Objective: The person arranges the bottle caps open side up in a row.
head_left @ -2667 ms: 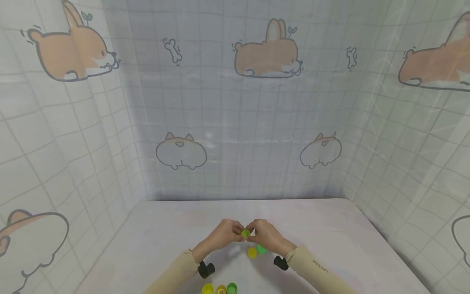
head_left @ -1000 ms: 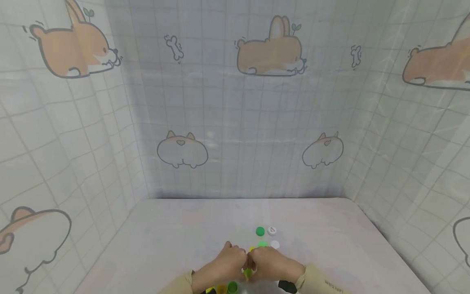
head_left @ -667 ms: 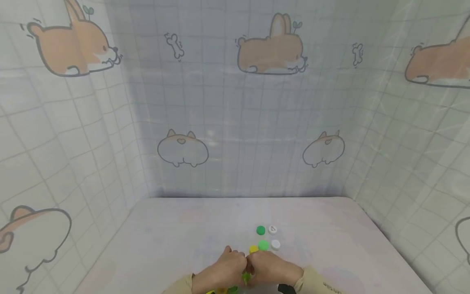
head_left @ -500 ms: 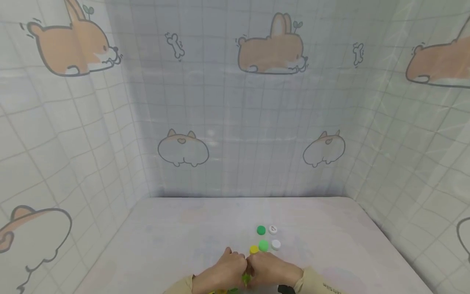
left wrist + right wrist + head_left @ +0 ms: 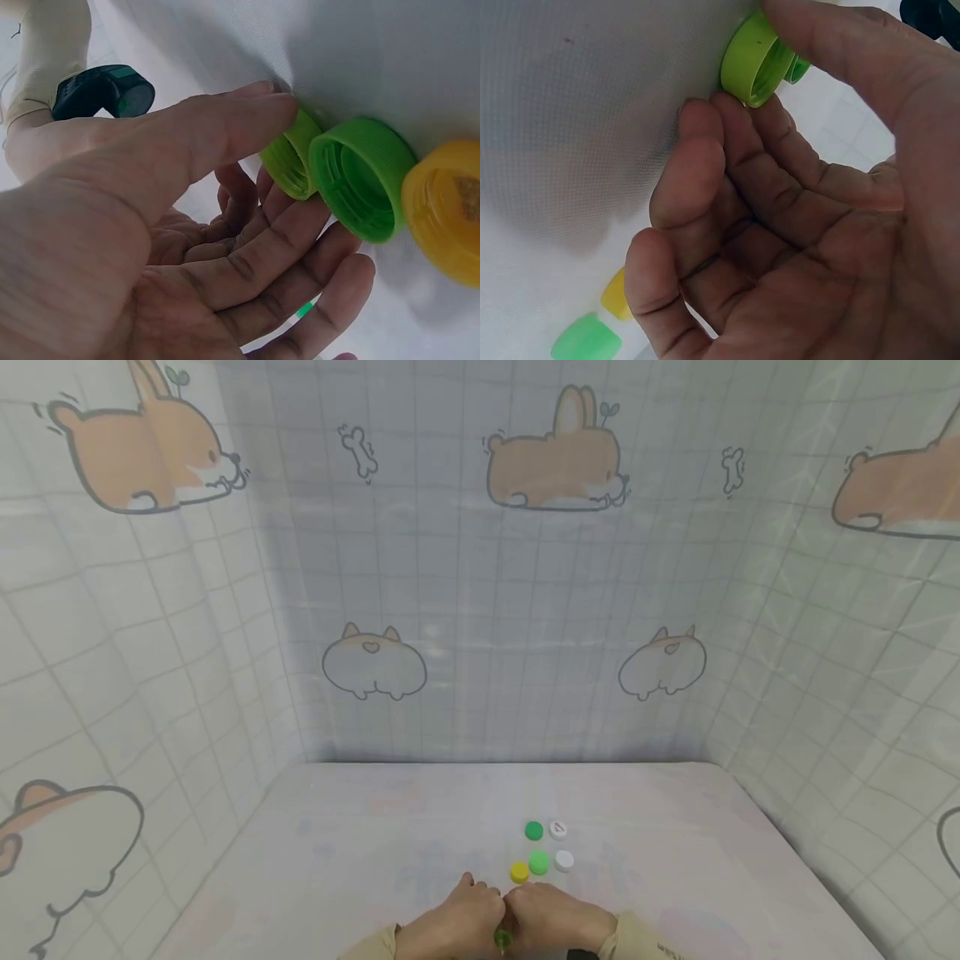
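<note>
In the head view my left hand (image 5: 467, 920) and right hand (image 5: 553, 917) meet low at the near side of the table. Between them is a yellow-green bottle cap (image 5: 503, 938). The left wrist view shows the left thumb and fingertips pinching that cap (image 5: 289, 161), hollow side showing. From the other side, the right thumb and fingertips also hold the cap (image 5: 744, 64) in the right wrist view. It sits right beside a green bottle cap (image 5: 360, 180), seemingly touching it, and an orange-yellow cap (image 5: 442, 210) comes after that in the row.
Beyond the hands lie a yellow cap (image 5: 519, 872), a light green cap (image 5: 538, 862), a white cap (image 5: 564, 861), a dark green cap (image 5: 534, 831) and a marked white cap (image 5: 558, 829). A patterned curtain (image 5: 480, 577) closes off the table's (image 5: 375, 827) back and sides.
Both hands have come back towards the person with the yellow-green cap, lowering it to the row of caps. Caps formerly hidden behind the right hand now show. Over the last half second they moved slightly.
</note>
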Tool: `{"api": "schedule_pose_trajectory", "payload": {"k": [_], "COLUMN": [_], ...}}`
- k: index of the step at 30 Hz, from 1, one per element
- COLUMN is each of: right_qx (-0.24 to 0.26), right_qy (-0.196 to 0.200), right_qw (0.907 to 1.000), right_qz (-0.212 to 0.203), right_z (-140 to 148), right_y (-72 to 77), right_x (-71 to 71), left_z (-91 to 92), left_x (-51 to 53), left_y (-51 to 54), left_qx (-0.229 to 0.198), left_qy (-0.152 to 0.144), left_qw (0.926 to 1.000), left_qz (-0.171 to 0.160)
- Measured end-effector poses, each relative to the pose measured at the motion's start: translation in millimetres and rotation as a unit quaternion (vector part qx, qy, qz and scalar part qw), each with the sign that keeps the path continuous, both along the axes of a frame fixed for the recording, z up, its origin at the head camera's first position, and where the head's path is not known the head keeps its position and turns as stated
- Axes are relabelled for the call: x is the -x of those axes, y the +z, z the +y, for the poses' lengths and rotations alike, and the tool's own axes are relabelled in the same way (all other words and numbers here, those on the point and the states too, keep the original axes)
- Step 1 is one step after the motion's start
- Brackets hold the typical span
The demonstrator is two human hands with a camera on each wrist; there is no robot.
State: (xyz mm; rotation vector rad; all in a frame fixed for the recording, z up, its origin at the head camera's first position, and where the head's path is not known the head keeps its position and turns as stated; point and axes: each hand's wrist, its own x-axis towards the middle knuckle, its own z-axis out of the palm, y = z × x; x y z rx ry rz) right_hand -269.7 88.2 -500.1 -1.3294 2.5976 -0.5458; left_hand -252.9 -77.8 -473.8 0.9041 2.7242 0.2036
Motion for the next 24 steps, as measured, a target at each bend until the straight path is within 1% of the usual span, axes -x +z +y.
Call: {"api": "schedule_pose_trajectory", "payload": {"k": [6, 7, 10, 11, 13, 15, 18, 22, 24], "right_qx": [0.007, 0.008, -0.001, -0.006, -0.015, -0.02, -0.015, -0.002, 0.007], "right_qy": [0.007, 0.01, 0.006, 0.001, -0.016, -0.032, -0.051, -0.062, -0.066], "right_qw": [0.9999, 0.9999, 1.0, 1.0, 0.9997, 0.9992, 0.9986, 0.9979, 0.9975], "right_qz": [0.006, 0.005, 0.002, -0.003, -0.01, -0.012, -0.008, 0.018, 0.024], "right_z": [0.1, 0.3, 1.6, 2.4, 4.7, 7.8, 12.3, 17.9, 20.2], "right_y": [-1.0, -1.1, 1.7, 4.1, 10.0, 17.1, 26.9, 34.4, 36.1], "right_x": [1.5, 1.8, 2.2, 2.2, 2.7, 3.3, 5.2, 7.4, 8.7], "left_z": [-0.7, -1.3, -4.4, -5.6, -7.6, -9.2, -10.2, -7.9, -6.3], "left_x": [0.4, 0.7, 2.7, 3.6, 5.3, 6.5, 7.8, 11.5, 14.3], "left_y": [0.2, 0.5, 4.1, 6.0, 10.6, 15.6, 21.7, 25.1, 26.1], "left_qx": [0.002, 0.003, 0.003, 0.004, -0.005, -0.018, -0.045, -0.059, -0.062], "left_qy": [-0.017, -0.018, -0.023, -0.026, -0.026, -0.027, -0.024, -0.024, -0.023], "left_qw": [0.9997, 0.9997, 0.9997, 0.9997, 0.9996, 0.9994, 0.9987, 0.9974, 0.9969], "left_qz": [0.019, 0.019, 0.006, 0.003, -0.009, -0.014, -0.001, 0.035, 0.043]}}
